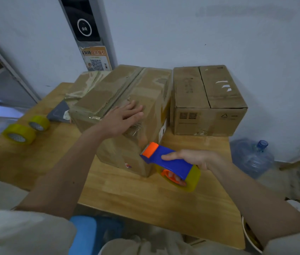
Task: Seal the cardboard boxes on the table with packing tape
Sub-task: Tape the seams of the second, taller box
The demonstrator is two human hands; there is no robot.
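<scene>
A large cardboard box [108, 92] stands in the middle of the wooden table [145, 196], its top seam covered by worn tape. My left hand [125, 116] lies flat on the box's top near the front edge, fingers straight. My right hand [195, 159] grips a blue and orange tape dispenser [165, 159] loaded with a yellowish roll, its orange head touching the box's front face. A second, smaller cardboard box [208, 102] stands to the right, its top flaps closed with a bare seam.
Two yellow tape rolls [19, 134] [39, 123] lie at the table's left edge. A grey scraper [59, 113] rests beside the large box. A flattened taped carton [88, 81] lies behind. A water bottle [252, 157] stands on the floor at right.
</scene>
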